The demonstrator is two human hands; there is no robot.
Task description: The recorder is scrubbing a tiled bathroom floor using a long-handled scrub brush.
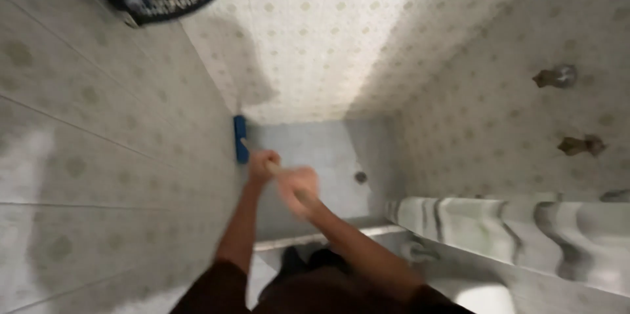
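While both fists, left hand [262,164] ahead of blurred right hand [298,189], clamp the handle [279,171], the blue brush head [241,138] scrubs beside the floor drain [360,177]; next, seemingly, a pull back from the wall.

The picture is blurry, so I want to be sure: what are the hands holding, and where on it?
Both hands, left hand and right hand, grip the pale handle of a blue-headed scrub brush, its head against the tiled wall.
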